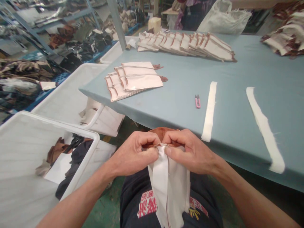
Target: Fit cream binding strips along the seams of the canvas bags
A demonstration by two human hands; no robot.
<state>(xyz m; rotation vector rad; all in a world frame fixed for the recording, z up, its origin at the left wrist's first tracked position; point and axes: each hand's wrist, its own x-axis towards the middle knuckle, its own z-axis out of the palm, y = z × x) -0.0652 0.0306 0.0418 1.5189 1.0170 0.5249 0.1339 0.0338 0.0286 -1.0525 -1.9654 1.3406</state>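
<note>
Close in front of my body, a white fabric piece with brown edging [159,180] hangs down from both hands. My left hand [140,152] pinches its top edge from the left, thumb towards me. On the other side of the same edge, my right hand [187,150] grips it with thumb and bent forefinger. Brown material [162,131] shows behind the fingers. The two thumbs are a small gap apart. On the table lie pink thread snips [197,101] and a white cloth strip [210,110], both beyond my right hand.
The blue-green table [175,95] bears a small stack of white pieces [140,79], a long overlapping row [185,44] and another strip [266,129]. White bins [95,134] with scraps stand at left. A white sack [223,19] and a brown-white pile [287,34] are at the back.
</note>
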